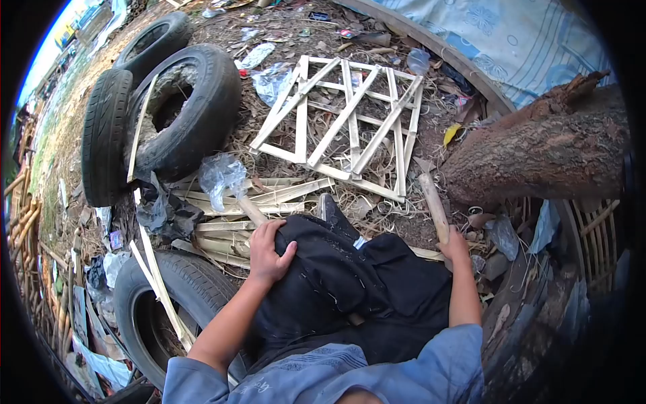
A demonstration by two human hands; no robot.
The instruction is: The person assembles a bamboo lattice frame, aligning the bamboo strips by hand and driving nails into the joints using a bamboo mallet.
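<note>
My left hand (270,252) lies on the knee of my black trousers (323,283), fingers and thumb apart. A thick pale wooden piece (252,209) reaches up just beyond its fingertips; I cannot tell if they touch. Off to the right, my right hand (455,245) is wrapped round the lower end of a short wooden stick (434,205), which points away from me. Ahead on the ground lies a lattice frame of split bamboo strips (352,131). Loose bamboo strips (219,236) are piled in front of my left knee.
Several old tyres (225,111) stand and lie on the left; another tyre (202,283) is beside my left leg. A tree trunk (538,155) juts in from the right. Behind it spreads a blue patterned sheet (511,40). Plastic litter (224,180) and shavings cover the ground.
</note>
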